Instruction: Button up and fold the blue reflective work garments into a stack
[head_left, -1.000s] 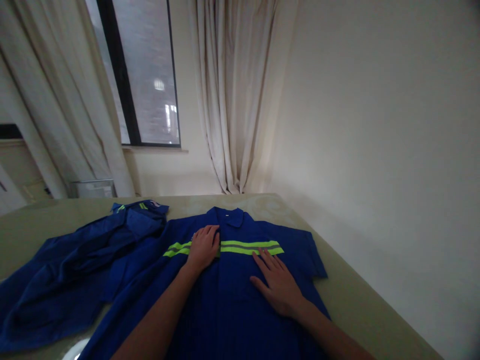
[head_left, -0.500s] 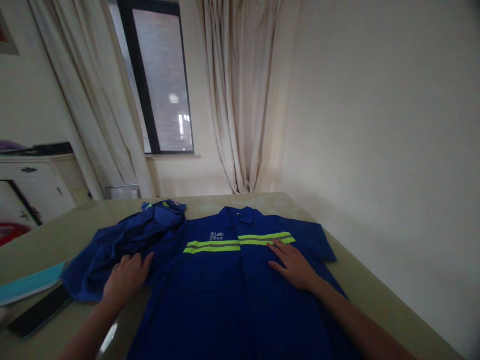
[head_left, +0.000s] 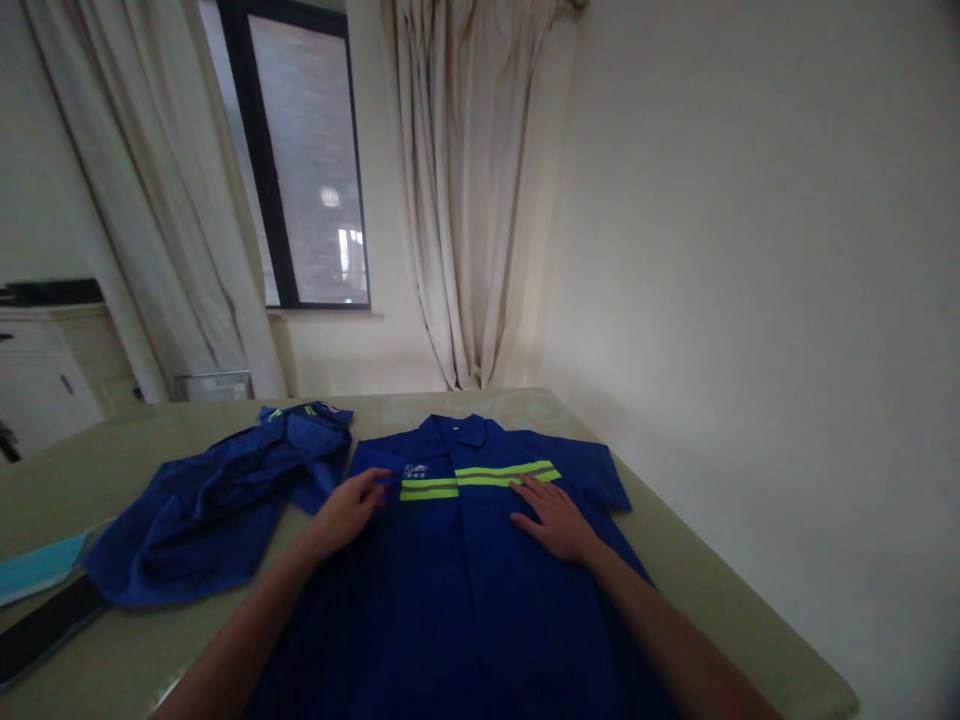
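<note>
A blue shirt (head_left: pixel 487 580) lies face up on the tabletop (head_left: pixel 757 650), right in front of the person, at six o'clock from the middle of the view. Think of the shirt as a clock, with its collar (head_left: pixel 450 430) at twelve. The left hand (head_left: pixel 349 512) is at ten o'clock, and its grip looks closed: the fingers seem to pinch some blue cloth at that side. The right hand (head_left: pixel 551 518) is at one to two o'clock, with its grip open and flat, fingertips resting on the bright stripe (head_left: pixel 506 473). As for how far things are, the shirt is spread out and its front is mostly smooth. The ten o'clock side looks only partly turned in, with a bit of cloth over the end of the stripe. The sleeve (head_left: pixel 604 475) at two o'clock sticks out and is not folded. The shirt is deep blue with a yellow-green stripe across the chest and a gray line inside it. A small white mark sits just above the stripe, too small to read. The bottom of the shirt is out of sight. Between nine and ten o'clock, another blue garment (head_left: pixel 202 510) lies in a wrinkly heap. Farther out, near nine o'clock, are a light blue thing (head_left: pixel 45 568) like a face mask and a dark flat thing (head_left: pixel 49 630).
</note>
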